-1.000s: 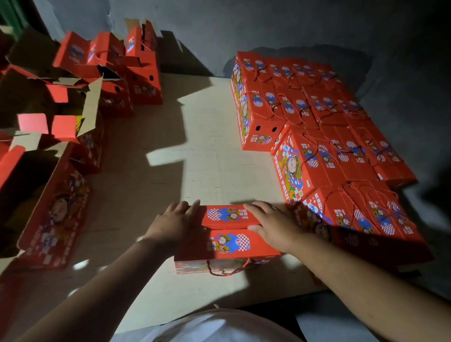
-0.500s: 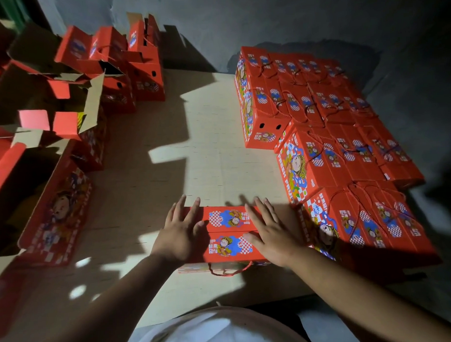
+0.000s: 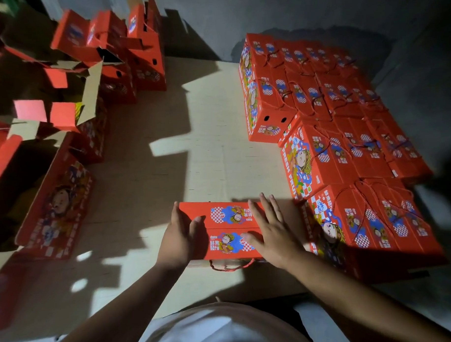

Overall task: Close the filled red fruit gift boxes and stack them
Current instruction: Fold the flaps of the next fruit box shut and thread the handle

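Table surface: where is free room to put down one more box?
The bare tabletop between the open boxes on the left and the closed stack on the right is free. The right side is crowded; both hands press the near box.

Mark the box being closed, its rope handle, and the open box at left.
box [image 3: 229,229], head view, top flaps
rope handle [image 3: 231,266], head view, loop's middle
open box [image 3: 54,210], head view, printed side

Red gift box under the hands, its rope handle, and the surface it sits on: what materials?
Red printed gift box: looks like corrugated cardboard with a smooth printed face; open boxes nearby show plain brown inner flaps. Red twisted rope handle: seems to be cord, likely synthetic or cotton; it droops in a loop. Pale flat work surface: matte, probably plywood or board, uncertain. The left hand and right hand press flat on the lid.
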